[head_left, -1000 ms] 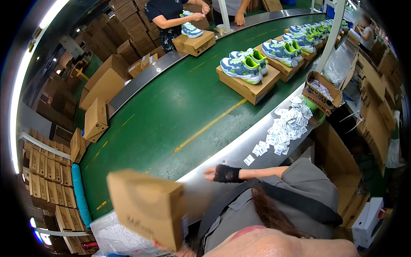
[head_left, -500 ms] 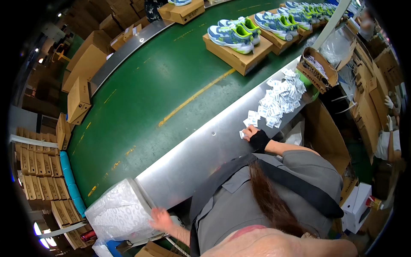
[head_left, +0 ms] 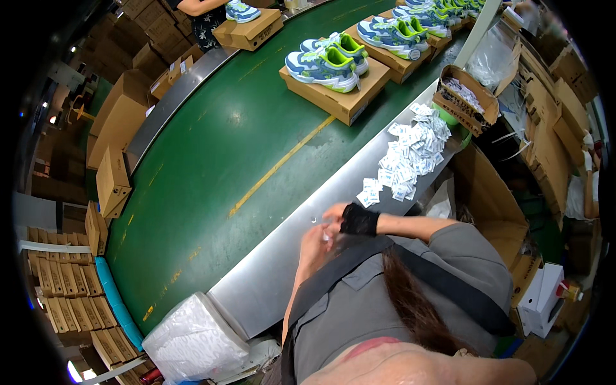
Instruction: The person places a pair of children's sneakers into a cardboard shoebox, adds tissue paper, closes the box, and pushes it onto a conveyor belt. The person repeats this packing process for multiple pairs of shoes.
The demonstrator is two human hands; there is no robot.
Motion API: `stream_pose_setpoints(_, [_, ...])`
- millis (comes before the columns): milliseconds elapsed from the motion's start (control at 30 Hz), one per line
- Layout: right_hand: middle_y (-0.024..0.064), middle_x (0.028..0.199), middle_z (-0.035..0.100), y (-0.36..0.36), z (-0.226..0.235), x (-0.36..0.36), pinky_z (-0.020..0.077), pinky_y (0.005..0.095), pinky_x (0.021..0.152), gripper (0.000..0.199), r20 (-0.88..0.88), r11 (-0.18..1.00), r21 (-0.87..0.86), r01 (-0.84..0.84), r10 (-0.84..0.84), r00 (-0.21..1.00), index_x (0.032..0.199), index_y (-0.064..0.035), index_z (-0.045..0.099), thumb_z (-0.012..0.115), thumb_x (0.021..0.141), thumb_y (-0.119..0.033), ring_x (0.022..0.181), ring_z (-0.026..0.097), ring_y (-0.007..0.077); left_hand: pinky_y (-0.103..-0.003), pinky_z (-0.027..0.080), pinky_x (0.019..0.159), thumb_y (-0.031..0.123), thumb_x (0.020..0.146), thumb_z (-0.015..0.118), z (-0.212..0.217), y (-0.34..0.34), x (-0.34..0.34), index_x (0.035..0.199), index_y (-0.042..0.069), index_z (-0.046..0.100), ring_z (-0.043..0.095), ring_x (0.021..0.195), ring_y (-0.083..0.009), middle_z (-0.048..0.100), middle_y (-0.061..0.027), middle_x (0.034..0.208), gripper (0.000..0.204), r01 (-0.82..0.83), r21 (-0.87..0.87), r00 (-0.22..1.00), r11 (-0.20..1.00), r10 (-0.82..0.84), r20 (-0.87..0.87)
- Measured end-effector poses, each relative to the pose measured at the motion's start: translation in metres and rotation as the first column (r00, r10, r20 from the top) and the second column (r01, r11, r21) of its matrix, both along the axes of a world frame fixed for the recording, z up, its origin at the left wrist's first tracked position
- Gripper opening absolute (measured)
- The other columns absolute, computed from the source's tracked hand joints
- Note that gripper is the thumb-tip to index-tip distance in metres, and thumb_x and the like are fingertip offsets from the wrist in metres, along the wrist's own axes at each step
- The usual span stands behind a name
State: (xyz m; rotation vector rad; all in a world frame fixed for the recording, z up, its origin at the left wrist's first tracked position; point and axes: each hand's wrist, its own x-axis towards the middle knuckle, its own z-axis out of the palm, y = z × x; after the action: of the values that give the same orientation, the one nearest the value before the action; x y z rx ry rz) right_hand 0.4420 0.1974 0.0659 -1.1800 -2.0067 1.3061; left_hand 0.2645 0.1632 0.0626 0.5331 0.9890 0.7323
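My left hand [head_left: 313,242] and my right hand [head_left: 335,214], which wears a black wrist wrap, meet over the steel ledge [head_left: 269,276] beside the green conveyor belt [head_left: 212,160]. A small white packet [head_left: 326,237] shows between their fingertips; the right fingers seem to pinch it, and the left hand's grip is unclear. A heap of the same small white packets [head_left: 410,151] lies on the ledge just beyond my right hand. The nearest pair of blue, white and green sneakers [head_left: 327,61] rides on a brown shoebox [head_left: 340,96] on the belt.
More sneakers on boxes [head_left: 398,35] follow up the belt. An open carton of packets [head_left: 465,96] stands at the ledge's far end. A white bundle of wrapping paper [head_left: 192,340] lies at lower left. Another person [head_left: 205,9] works across the belt. Flat cartons [head_left: 112,179] line the left.
My left hand let go of a brown box, touched the white bundle at lower left, then rose to the ledge. My right hand drew back from the packet heap to meet it.
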Motion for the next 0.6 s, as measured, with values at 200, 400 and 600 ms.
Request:
stream_pose_setpoints(200, [0.0167, 0.13, 0.033, 0.193, 0.056, 0.105, 0.0202, 0.0598, 0.094, 0.054, 0.483, 0.753, 0.658, 0.022, -0.445, 0.754, 0.112, -0.0173, 0.051, 0.069, 0.063, -0.033, 0.119, 0.032, 0.0347, -0.023, 0.039, 0.045, 0.02, 0.09, 0.043, -0.05, -0.033, -0.034, 0.095, 0.0, 0.049, 0.052, 0.055, -0.0149, 0.057, -0.0101, 0.075, 0.021, -0.129, -0.059, 0.941, 0.99, 0.103, -0.321])
stream_pose_setpoints(400, [0.0159, 0.132, 0.029, 0.306, 0.108, 0.134, 0.0177, 0.063, 0.094, 0.053, 0.698, 0.848, 0.53, 0.024, -0.452, 0.556, 0.105, -0.0202, 0.048, 0.072, 0.061, -0.037, 0.125, 0.024, 0.0355, -0.025, 0.043, 0.052, 0.019, 0.088, 0.05, -0.031, -0.038, -0.031, 0.094, 0.001, 0.049, 0.053, 0.057, -0.0155, 0.057, -0.0096, 0.074, 0.019, -0.313, -0.124, 0.949, 0.942, 0.303, -0.091])
stream_pose_setpoints(600, [0.0149, 0.122, 0.038, 0.312, 0.098, 0.125, 0.0241, 0.0576, 0.09, 0.06, 0.491, 0.61, 0.786, 0.101, -0.715, 0.498, 0.108, -0.018, 0.048, 0.072, 0.057, -0.04, 0.114, 0.035, 0.0322, -0.027, 0.047, 0.055, 0.016, 0.087, 0.052, -0.044, -0.044, -0.034, 0.093, 0.0, 0.049, 0.054, 0.059, -0.0174, 0.057, -0.0108, 0.07, 0.018, -0.345, -0.123, 0.938, 0.93, 0.344, -0.028])
